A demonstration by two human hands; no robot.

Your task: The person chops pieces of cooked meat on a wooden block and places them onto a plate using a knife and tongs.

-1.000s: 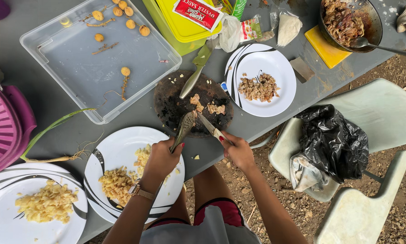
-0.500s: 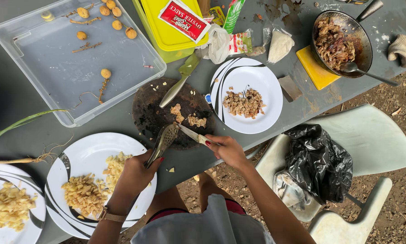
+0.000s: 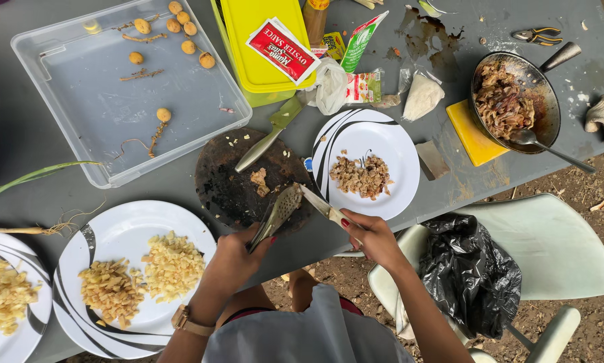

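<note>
Meat scraps (image 3: 259,181) lay on the round dark chopping board (image 3: 221,181) near the tabletop's front edge, just beyond our hands. Our left hand (image 3: 238,259) gripped a slotted spatula (image 3: 278,208), our right hand (image 3: 369,235) a knife (image 3: 319,204), tips meeting at the board's rim. Half a second before, more scraps sat on the board; only one clump remained.

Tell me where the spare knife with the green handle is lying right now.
In the head view, the green-handled knife lies slanted across the far edge of the dark round cutting board, its handle pointing towards the yellow-lidded container, left of the white plate of chopped meat.
</note>
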